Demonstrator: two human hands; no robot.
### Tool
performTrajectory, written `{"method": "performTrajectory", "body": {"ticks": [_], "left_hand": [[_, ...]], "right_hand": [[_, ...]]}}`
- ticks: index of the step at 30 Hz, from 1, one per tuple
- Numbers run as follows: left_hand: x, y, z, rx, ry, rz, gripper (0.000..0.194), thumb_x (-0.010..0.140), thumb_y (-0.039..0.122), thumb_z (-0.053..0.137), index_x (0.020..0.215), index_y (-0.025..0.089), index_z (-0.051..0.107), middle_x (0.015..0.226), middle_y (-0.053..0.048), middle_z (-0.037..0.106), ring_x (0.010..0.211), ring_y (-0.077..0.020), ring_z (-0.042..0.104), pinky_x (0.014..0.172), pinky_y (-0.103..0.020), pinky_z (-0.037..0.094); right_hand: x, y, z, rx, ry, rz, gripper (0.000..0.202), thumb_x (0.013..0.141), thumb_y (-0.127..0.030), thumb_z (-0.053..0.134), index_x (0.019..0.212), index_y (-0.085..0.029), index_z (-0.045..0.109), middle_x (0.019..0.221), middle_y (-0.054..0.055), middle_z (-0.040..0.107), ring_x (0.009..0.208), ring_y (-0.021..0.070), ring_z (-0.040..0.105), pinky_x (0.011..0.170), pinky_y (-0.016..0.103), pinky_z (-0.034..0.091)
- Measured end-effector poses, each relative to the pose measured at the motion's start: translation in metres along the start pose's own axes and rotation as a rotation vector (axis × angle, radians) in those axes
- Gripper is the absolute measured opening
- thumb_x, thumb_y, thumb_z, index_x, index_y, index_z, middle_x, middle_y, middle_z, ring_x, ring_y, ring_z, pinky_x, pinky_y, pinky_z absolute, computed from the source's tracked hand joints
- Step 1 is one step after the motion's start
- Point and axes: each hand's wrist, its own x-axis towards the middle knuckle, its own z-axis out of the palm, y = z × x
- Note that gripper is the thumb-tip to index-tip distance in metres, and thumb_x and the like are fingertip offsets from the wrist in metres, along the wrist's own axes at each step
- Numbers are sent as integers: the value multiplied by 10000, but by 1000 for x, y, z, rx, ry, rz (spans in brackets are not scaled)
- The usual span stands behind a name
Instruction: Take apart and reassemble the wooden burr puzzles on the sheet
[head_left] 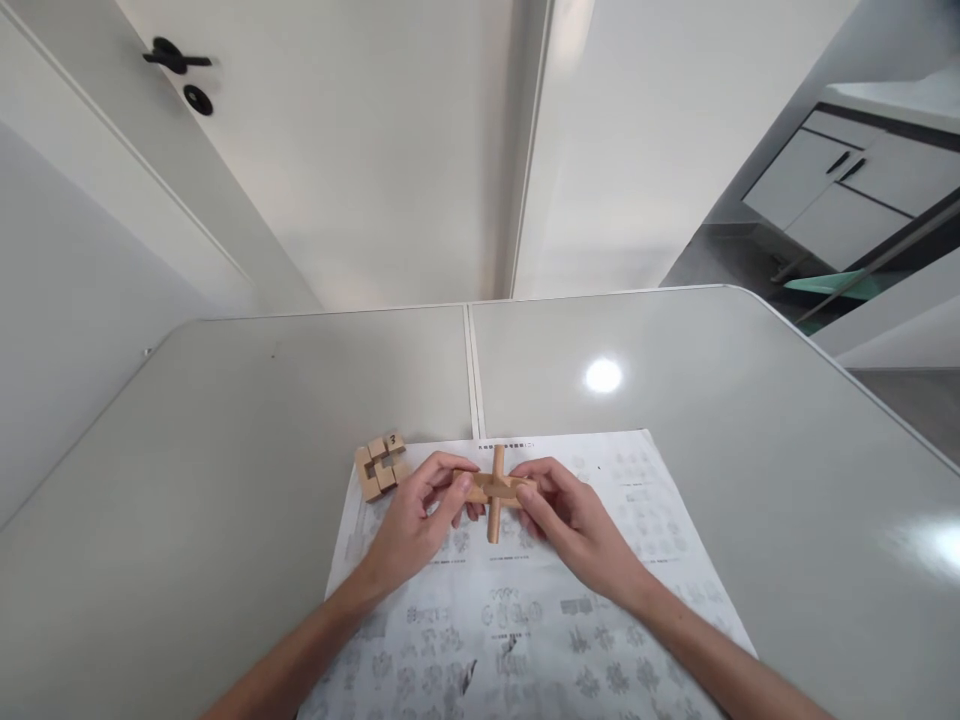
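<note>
A cross-shaped wooden piece [496, 487] is held up over the middle of the printed sheet [540, 570]. My left hand [427, 505] pinches its left end between thumb and fingers. The right end is gripped by my right hand [570, 515] in the same way. One bar of the cross runs from hand to hand, and a narrower bar points away from me and toward me. Left of my left hand, at the sheet's upper left corner, sits a blocky wooden piece [381, 467] with a dark mark on top; neither hand visibly grips it.
The grey table [225, 450] has a seam [473, 370] running away from me. Behind its far edge stand white door panels [375, 150] with a black handle [176, 58]. A white cabinet [847, 180] is at the upper right.
</note>
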Motion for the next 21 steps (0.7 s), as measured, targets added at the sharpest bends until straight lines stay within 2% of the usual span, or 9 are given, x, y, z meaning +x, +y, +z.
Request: {"method": "performTrajectory", "body": {"ticks": [2,3,6,8,11,15,19,21], "left_hand": [[-3,-3,-2,76,29,57,344,1007,534,564,1191,244,593,999,-74,695,885,-219,675,779,-366,574],[-4,-3,-4,122,32,104,443,954,570,635,1268,264,569,1107,-91,683,983,-245,667,870,-408,575],[-8,-1,-7,214,-55,201,990,678,618,892,1498,327,420,1438,-133,560,1240,-340,586,1072,-516,508],[-9,3,-6,229,-128,178,1136,592,552,965,1541,348,375,1513,-136,519,1325,-381,542,1112,-554,481],[-8,7,-4,229,-138,150,995,627,416,965,1477,345,453,1435,-117,591,1289,-376,578,1099,-563,492],[-8,7,-2,194,-109,233,928,642,292,936,1446,336,473,1375,-95,624,1203,-331,632,1042,-494,539],[-8,3,-4,194,-107,271,947,622,285,952,1440,353,478,1327,-71,645,1156,-303,656,1013,-447,552],[-9,1,-5,211,-93,279,965,611,296,960,1446,358,480,1336,-73,639,1163,-307,655,1018,-447,550]], "right_hand": [[0,-2,1,95,-42,49,336,1045,-544,543,1114,-223,615,687,-38,563,571,130,506,541,277,445],[0,-3,1,138,-62,62,347,1038,-553,552,1115,-221,616,692,-38,571,566,127,509,550,280,453],[0,-4,3,235,-115,71,352,1025,-562,574,1111,-223,615,714,-34,602,557,123,531,573,293,484],[0,-4,4,277,-143,69,337,1026,-552,583,1104,-225,610,720,-34,618,551,121,544,577,296,495],[2,-1,4,314,-182,84,328,1023,-547,594,1110,-230,596,714,-32,634,548,128,573,566,296,509],[3,4,6,311,-195,85,324,1024,-540,600,1116,-229,591,757,-15,658,586,139,614,579,302,543],[1,6,11,205,-177,38,276,1062,-495,542,1121,-229,588,769,1,649,624,159,625,599,315,558],[-1,7,13,46,-109,-61,216,1079,-434,517,1150,-245,591,875,39,667,742,189,661,692,352,577]]}}
